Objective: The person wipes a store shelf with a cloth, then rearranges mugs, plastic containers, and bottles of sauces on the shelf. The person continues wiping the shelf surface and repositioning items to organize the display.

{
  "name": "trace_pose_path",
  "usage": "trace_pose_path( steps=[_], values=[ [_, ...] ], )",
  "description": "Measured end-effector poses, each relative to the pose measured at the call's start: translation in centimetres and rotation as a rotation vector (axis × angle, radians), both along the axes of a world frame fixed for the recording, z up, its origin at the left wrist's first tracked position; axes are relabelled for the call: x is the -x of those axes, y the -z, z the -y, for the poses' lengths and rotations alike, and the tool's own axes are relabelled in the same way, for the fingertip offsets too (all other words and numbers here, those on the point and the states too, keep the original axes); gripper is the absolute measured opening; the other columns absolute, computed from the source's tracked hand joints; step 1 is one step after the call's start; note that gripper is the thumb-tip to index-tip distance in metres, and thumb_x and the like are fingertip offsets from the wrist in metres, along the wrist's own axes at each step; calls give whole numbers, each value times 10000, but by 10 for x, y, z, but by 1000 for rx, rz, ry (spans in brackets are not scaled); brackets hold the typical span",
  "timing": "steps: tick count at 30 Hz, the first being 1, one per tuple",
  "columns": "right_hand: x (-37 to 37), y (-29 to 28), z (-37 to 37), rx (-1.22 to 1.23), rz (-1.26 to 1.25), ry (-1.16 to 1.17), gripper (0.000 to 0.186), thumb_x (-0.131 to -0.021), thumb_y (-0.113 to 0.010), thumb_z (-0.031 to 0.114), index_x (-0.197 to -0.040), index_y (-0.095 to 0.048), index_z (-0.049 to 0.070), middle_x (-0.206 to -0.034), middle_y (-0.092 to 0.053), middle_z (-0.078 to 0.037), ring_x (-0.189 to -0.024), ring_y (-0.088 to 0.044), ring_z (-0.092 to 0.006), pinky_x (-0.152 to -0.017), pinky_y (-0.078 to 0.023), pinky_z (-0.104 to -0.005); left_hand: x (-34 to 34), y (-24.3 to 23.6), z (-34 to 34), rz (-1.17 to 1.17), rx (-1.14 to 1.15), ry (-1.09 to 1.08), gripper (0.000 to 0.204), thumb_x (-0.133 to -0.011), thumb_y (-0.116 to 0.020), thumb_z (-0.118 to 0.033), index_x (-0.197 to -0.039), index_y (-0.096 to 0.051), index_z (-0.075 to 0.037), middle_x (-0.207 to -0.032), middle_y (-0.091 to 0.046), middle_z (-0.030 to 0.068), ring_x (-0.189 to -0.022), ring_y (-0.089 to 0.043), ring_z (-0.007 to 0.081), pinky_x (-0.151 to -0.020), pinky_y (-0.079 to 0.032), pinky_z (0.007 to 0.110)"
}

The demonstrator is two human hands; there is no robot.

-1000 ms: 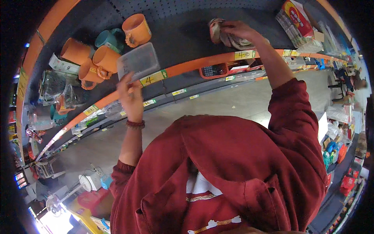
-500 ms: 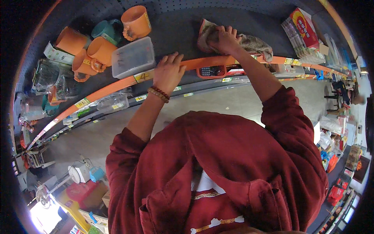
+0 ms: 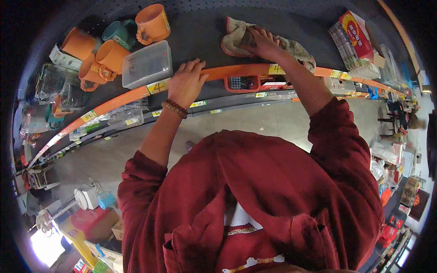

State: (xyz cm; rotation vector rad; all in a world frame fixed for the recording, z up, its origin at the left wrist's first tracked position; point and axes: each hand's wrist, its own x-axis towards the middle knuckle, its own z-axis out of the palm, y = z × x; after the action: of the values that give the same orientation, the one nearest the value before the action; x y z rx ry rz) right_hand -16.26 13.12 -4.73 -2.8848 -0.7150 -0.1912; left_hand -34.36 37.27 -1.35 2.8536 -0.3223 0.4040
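Note:
My right hand [image 3: 264,44] presses down on a crumpled grey-brown rag [image 3: 291,48] with a reddish border, fingers and thumb bent into it. The rag lies on a dark shelf [image 3: 195,34], and its right end droops over the orange front edge. My left hand [image 3: 187,82] leans on that edge, fingers lying over the shelf top and thumb apart, holding nothing. Close to its left is a clear lidded plastic box [image 3: 146,64]. Beyond the box stand several orange mugs [image 3: 153,22] and a teal mug [image 3: 119,34].
Red-and-white boxes [image 3: 357,34] and clear packages [image 3: 342,48] stand at the shelf's right. Plastic-wrapped goods [image 3: 52,84] crowd its left end. A lower shelf holds a red basket [image 3: 242,84]. Behind are a grey floor [image 3: 255,120], a white fan [image 3: 44,220] and stocked shelving on the right.
The view has shifted slightly, so the mugs and box sit farther left. The rag's left end has spread out to the left under my right hand. My left hand stays on the edge.

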Motion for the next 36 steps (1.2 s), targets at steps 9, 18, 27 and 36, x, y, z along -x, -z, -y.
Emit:
trace_pose_path(
  steps=[9,18,27,36],
  values=[
    [-10,8,-27,-9,-7,153,811,-723,-549,619,-1349,-285,177,-1407,-243,-90,-1310,-181,-341,-983,-187,-602,-1,-4,3,-5,-13,-7,345,-827,-540,-306,-1108,-549,-105,-1167,-541,64,-1027,-519,268,-877,-429,352],
    [-31,14,-33,-7,42,126,809,-743,-549,591,-1351,-285,128,-1438,-210,-84,-1336,-150,-302,-1009,-170,-578,1,0,1,-9,10,-15,333,-824,-539,-293,-1105,-548,-114,-1162,-542,66,-1032,-515,271,-868,-432,357],
    [-26,-6,-26,-23,-22,-117,701,-822,-492,526,-1375,-256,166,-1443,-202,-82,-1341,-150,-262,-1048,-141,-517,1,-1,4,51,14,-40,302,-794,-568,-254,-1056,-578,-103,-1105,-565,56,-986,-537,250,-843,-449,350],
    [-56,-11,155,560,46,-356,609,-859,-449,478,-1367,-290,183,-1453,-158,-95,-1333,-144,-317,-1066,-176,-448,-1,5,0,85,0,-23,304,-786,-578,-241,-1059,-577,-106,-1110,-556,46,-989,-526,237,-840,-450,337]
  ],
)
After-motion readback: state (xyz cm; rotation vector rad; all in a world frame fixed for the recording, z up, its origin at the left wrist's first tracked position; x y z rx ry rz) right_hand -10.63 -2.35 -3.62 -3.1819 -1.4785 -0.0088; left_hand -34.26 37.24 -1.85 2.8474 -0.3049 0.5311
